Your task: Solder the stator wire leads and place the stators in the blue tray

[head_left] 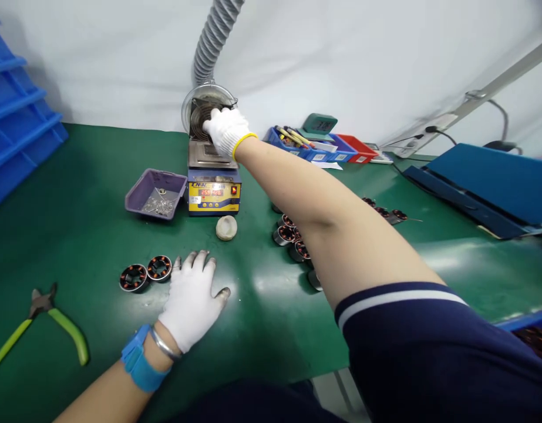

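Note:
My left hand point(194, 302), in a white glove, lies palm down on the green bench with its fingers spread. Near its fingertips sit two stators with copper windings, one dark ring point(134, 278) and another ring point(159, 268). My right hand point(226, 130), also gloved, is stretched forward at the round fume hood point(187, 108) over a solder pot point(214, 194) with a lit display. Its fingers are curled at the hood's opening, and what they hold is hidden. A round whitish pad point(226, 227) lies in front of the pot.
Left of the pot stands a purple tray point(134, 200) with small metal bits. Green-handled cutters point(41, 302) lie at the left. More stators point(285, 235) stand partly behind my right arm. Blue bins point(275, 140), a red bin point(359, 147) and a grey duct point(215, 38) are at the back.

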A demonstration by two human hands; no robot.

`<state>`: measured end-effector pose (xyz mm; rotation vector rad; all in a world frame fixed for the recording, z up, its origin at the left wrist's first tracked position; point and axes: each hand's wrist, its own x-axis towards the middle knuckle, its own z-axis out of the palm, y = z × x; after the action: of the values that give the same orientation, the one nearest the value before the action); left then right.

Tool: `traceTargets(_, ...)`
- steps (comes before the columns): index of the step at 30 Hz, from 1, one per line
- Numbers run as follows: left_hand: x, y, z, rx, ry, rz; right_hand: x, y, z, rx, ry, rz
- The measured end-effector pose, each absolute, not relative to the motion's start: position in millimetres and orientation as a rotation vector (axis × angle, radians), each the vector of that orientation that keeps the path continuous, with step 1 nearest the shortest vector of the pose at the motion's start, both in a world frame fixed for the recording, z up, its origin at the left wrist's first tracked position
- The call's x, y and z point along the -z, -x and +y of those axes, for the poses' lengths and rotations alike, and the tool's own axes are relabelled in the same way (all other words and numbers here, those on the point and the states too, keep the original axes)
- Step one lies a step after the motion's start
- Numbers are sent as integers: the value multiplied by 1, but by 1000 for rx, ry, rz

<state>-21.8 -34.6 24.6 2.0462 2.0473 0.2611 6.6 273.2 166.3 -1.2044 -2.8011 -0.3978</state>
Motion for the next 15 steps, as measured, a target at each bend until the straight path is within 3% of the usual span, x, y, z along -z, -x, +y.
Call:
traceTargets(9, -24, 22, -35, -266, -2111, 2009, -186, -23, 273, 95, 1533, -2418)
traceTargets(15, -24, 23, -35, -235, -2104, 2001, -184, -25, 274, -58, 1495, -2379)
